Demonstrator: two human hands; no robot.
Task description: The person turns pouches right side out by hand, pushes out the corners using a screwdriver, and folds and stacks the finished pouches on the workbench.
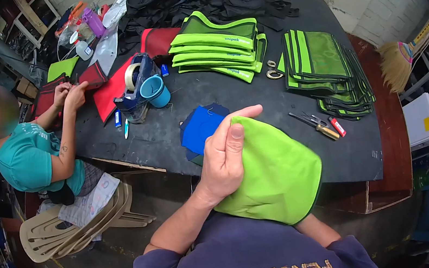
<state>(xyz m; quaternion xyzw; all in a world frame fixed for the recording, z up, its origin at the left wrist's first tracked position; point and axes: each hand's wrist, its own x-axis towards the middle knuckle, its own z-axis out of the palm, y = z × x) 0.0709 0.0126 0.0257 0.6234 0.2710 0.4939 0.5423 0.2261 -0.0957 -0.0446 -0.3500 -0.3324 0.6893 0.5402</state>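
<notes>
My left hand [224, 157] is closed on the edge of a lime green fabric pouch [272, 172], thumb pressed on it and one finger stretched out past its top corner. The pouch hangs in front of my chest, over the table's front edge. My right forearm goes behind the pouch, and the right hand is hidden by it. Blue fabric pieces [204, 130] lie on the black table [254, 106] just beyond my left hand.
Green mesh pouches are stacked at the back [213, 46] and right [319, 59]. Scissors [273, 71], a screwdriver [327, 130], a red lighter [337, 126], a blue cup [155, 91] and a tape dispenser [137, 90] lie around. A seated co-worker [36, 153] handles dark red fabric at left.
</notes>
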